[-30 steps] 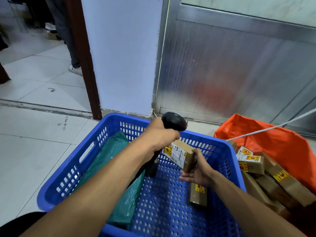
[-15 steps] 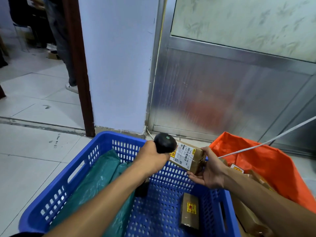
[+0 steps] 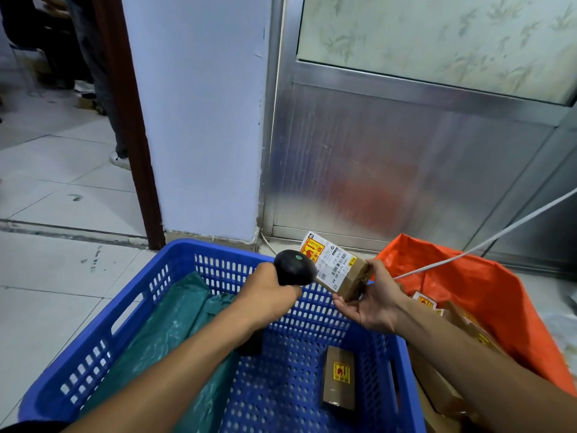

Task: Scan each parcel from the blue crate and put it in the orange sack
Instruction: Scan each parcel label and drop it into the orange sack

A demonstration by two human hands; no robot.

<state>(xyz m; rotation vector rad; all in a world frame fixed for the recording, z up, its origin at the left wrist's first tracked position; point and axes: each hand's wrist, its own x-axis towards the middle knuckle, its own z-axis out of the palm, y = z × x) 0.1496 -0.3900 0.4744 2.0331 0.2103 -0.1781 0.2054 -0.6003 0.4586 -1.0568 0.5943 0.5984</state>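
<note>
We see the blue crate (image 3: 103,335) near us on the tiled floor (image 3: 53,276), holding a crumpled green plastic bag (image 3: 168,326) along its left side and one small brown parcel (image 3: 339,381) lying flat near its right wall, a yellow-and-red sticker on its top. To the right of the crate stands the orange sack (image 3: 487,307), open, with several brown parcels (image 3: 462,323) inside it, some with the same yellow-and-red stickers. Our left hand (image 3: 268,292) grips a black scanner (image 3: 295,267) over the far end of the crate, its head touching or just beside the parcel in hand (image 3: 340,270). Our right hand (image 3: 373,303) holds that parcel, fingers curled round its near end, raised above the crate's far right corner with its label tilted up. The white label carries a barcode and small print we cannot read clearly, beside a yellow-and-red sticker. A white cable (image 3: 487,242) crosses above the sack.
</note>
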